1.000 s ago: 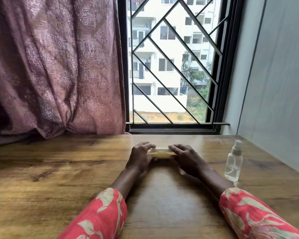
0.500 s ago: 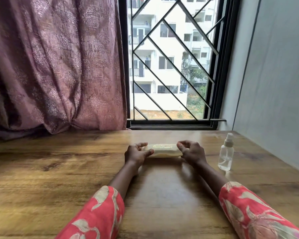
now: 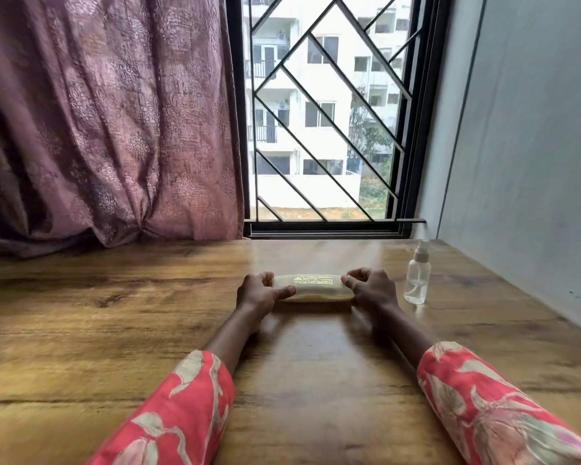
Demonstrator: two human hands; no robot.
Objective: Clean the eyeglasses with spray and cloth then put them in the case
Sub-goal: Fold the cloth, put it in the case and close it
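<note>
With the left hand (image 3: 260, 292) and right hand (image 3: 371, 288) gripping the closed case (image 3: 314, 288) ends, pry its lid evenly.

Case (image 3: 314, 289) ends hidden under left hand (image 3: 259, 293) at 9 o'clock & right hand (image 3: 371, 290) at 3 o'clock; whether lid is shut can't be told. Gold print on its top too small to read. Contents not visible. Sleeves (image 3: 490, 407) cut off by bottom edge at 6 o'clock, blurred. Curtain (image 3: 108, 119) cut by left & top edges. Spray bottle (image 3: 417, 278) liquid level unclear.
</note>
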